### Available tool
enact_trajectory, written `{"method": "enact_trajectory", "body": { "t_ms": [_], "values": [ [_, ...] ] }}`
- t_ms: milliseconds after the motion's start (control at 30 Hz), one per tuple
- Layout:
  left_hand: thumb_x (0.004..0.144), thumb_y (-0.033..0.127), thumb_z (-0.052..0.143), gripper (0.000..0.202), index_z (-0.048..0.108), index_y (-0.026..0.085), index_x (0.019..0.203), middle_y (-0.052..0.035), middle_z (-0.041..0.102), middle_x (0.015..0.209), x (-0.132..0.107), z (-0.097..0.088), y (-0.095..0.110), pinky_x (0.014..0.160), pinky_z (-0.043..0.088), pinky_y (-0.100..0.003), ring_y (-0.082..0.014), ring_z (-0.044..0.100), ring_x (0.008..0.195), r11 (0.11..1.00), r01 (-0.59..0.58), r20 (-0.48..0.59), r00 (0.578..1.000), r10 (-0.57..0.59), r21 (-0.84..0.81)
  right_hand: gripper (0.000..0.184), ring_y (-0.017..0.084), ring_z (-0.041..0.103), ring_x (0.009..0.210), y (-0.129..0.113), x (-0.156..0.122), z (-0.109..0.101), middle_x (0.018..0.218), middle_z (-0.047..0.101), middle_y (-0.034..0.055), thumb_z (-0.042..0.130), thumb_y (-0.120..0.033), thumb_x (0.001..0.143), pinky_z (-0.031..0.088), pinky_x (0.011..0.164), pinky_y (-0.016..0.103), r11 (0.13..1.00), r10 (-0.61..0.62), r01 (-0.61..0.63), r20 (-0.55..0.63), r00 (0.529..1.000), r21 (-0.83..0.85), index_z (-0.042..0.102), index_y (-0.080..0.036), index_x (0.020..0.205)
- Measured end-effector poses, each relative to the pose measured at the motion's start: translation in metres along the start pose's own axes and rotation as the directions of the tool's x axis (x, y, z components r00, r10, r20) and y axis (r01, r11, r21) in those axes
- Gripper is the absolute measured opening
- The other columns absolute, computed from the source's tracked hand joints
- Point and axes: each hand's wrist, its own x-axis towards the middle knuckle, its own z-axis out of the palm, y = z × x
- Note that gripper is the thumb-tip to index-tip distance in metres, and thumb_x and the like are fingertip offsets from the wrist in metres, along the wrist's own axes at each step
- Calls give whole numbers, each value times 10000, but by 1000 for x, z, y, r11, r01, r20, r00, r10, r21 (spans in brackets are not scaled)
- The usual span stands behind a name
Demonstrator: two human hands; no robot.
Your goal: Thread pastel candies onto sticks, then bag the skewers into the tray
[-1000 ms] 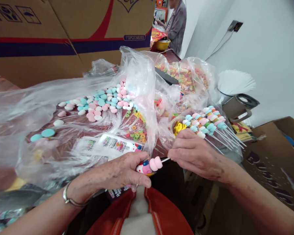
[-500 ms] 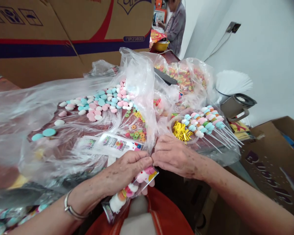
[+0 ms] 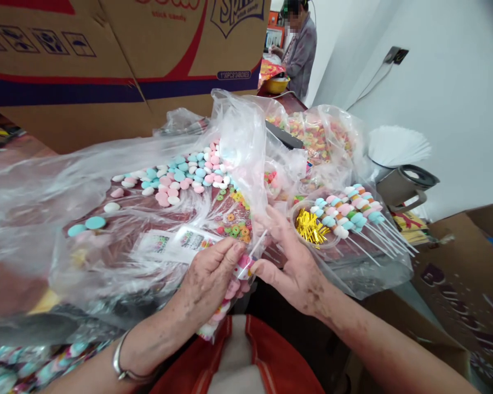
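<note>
My left hand (image 3: 214, 279) is closed around a candy skewer in a clear printed bag (image 3: 231, 290), tilted with its white stick (image 3: 258, 244) poking out at the upper right. Thumb and fingers apart, my right hand (image 3: 293, 265) is beside the bag's open end; its thumb tip is close to or touching the bag. Right of that hand, gold twist ties (image 3: 311, 227) lie in a round clear tub. Several unwrapped candy skewers (image 3: 349, 210) rest beside the tub, their sticks pointing right. Flat printed bags (image 3: 181, 243) lie left of my hands.
Loose pastel candies (image 3: 181, 172) and ring candies (image 3: 234, 227) lie on plastic sheeting. A big carton (image 3: 119, 60) stands behind, near a bag of gummy candy (image 3: 318, 134). At right are a grey jug (image 3: 406, 189) and an open box (image 3: 464, 284). A person (image 3: 302, 49) stands farther back.
My right hand has opened and its fingers have spread away from the bag's end. The stick now shows between my hands. The view has shifted slightly.
</note>
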Motion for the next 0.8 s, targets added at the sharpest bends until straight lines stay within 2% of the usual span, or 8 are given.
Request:
{"method": "enact_trajectory", "body": {
  "t_ms": [100, 167, 333, 533, 600, 667, 733, 800],
  "values": [
    [903, 535, 518, 366, 486, 220, 720, 89, 426, 470, 2, -1, 6, 349, 317, -180, -81, 399, 364, 994, -75, -30, 997, 78, 83, 509, 180, 633, 946, -1, 0, 15, 1124, 672, 58, 747, -381, 797, 540, 817, 312, 905, 281, -298, 100, 954, 305, 544, -195, 1225],
    [891, 541, 543, 384, 462, 220, 698, 87, 418, 487, 3, -1, 8, 350, 297, -178, -79, 396, 382, 991, -88, -48, 994, 93, 99, 304, 143, 613, 769, 0, -1, 24, 874, 675, -8, 737, -389, 799, 531, 714, 275, 818, 349, -398, 191, 918, 416, 622, -191, 998],
    [846, 447, 677, 287, 546, 195, 804, 71, 508, 558, 4, -6, -3, 459, 386, -185, -83, 461, 482, 967, -25, 68, 997, 43, -252, 221, 128, 590, 621, 5, -3, 35, 687, 634, -27, 709, -368, 805, 507, 613, 267, 711, 431, -416, 117, 895, 566, 579, -193, 769],
    [761, 349, 764, 273, 583, 153, 700, 7, 597, 572, 2, -14, -14, 427, 385, -186, -101, 523, 480, 857, 172, 159, 982, -106, -486, 258, 124, 618, 591, 8, -5, 39, 707, 644, -44, 758, -329, 748, 541, 581, 264, 556, 427, -387, 146, 892, 736, 570, -215, 882],
    [730, 320, 771, 241, 618, 138, 696, -13, 617, 546, 2, -18, -13, 442, 447, -213, -118, 552, 465, 838, 250, 227, 961, -156, -485, 302, 123, 645, 684, 12, -4, 35, 816, 679, -25, 758, -286, 753, 553, 661, 263, 589, 343, -365, 186, 921, 721, 610, -213, 1005],
    [715, 286, 754, 197, 653, 117, 715, -48, 644, 535, 2, -21, -12, 442, 483, -234, -136, 575, 441, 838, 342, 329, 921, -208, -425, 272, 129, 661, 792, 15, -4, 29, 895, 704, 2, 712, -250, 809, 542, 763, 268, 720, 214, -318, 238, 947, 617, 654, -204, 1070],
    [726, 278, 706, 177, 668, 104, 725, -77, 652, 519, 3, -22, -13, 428, 497, -250, -177, 617, 441, 827, 415, 415, 875, -250, -379, 130, 135, 660, 846, 17, -4, 22, 915, 714, 25, 641, -223, 875, 524, 811, 271, 874, 70, -164, 216, 974, 457, 700, -190, 987],
    [758, 301, 658, 203, 679, 100, 739, -87, 657, 533, 3, -21, -15, 395, 488, -250, -200, 638, 444, 807, 457, 461, 847, -266, -374, 136, 139, 653, 836, 17, -3, 17, 888, 709, 37, 573, -217, 922, 519, 795, 267, 958, -63, 24, 125, 990, 287, 703, -187, 901]
  ]
}}
